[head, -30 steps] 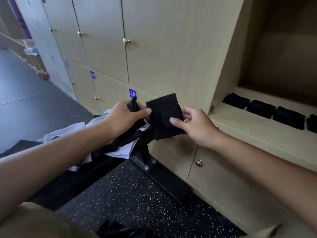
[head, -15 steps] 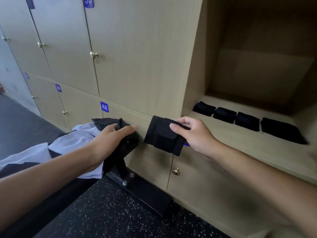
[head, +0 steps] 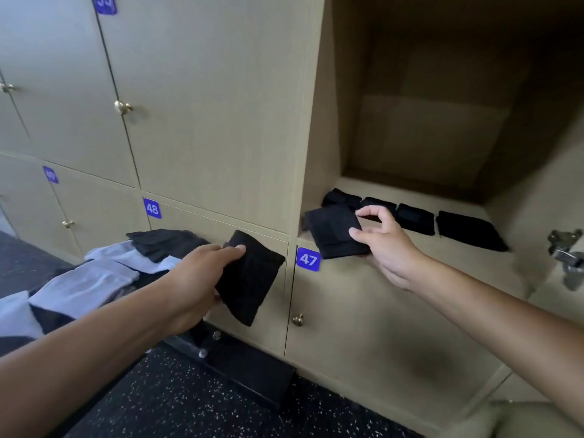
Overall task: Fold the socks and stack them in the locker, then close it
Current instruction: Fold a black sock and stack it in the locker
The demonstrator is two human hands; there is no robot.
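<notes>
Black and pale-blue socks [head: 94, 279] lie heaped on a dark bench to the left of the left hand [head: 192, 276], with a loose pile of black ones [head: 164, 245] just beyond its knuckles. That hand now grips a hanging black sock [head: 249, 276], fingers curled over its top edge and the fabric drooping below the palm in front of the closed door tagged 48 [head: 152, 208]; half a second ago the same hand was only clutching at the bundle on the bench, so this sock has since been lifted clear of the heap. Between the two hands sits the blue tag 47 [head: 308, 259] on the front edge of the open locker [head: 410, 267]. The right hand [head: 388, 248] has moved from in front of the locker's left post to over its shelf, and it pinches a folded black sock [head: 335, 232] between thumb and fingers, the sock now lying partly on the shelf's front left corner instead of hanging in the air. Just beyond that hand, a row of folded socks [head: 417, 218] runs along the shelf, the nearest ones partly hidden behind the fingers, the last one [head: 467, 229] well to the right of the hand. Farther right, a metal hinge [head: 567, 257] shows on the locker's side wall.
</notes>
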